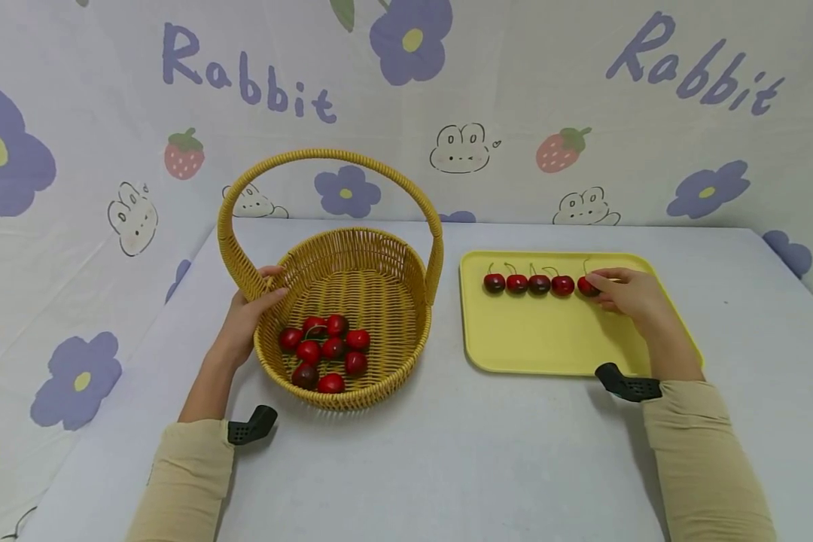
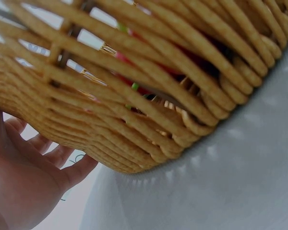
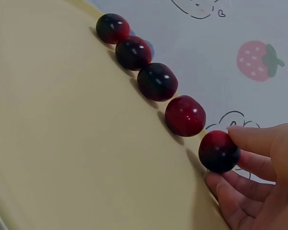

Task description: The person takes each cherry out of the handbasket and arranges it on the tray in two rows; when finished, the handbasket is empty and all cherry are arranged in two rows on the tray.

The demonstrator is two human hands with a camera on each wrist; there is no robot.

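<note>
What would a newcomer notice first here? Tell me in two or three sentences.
The row of five red cherries along the far side of the yellow tray, where the right hand pinches the rightmost cherry. Next, the woven basket left of the tray, with more cherries inside, its rim held by the left hand.

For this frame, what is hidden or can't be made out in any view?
- Cherries in the basket, left wrist view: only red glimpses between the woven strands; count unclear.
- Left hand, left wrist view: cut off by the frame edge.
- Fifth cherry, head view: partly covered by the right hand.
</note>
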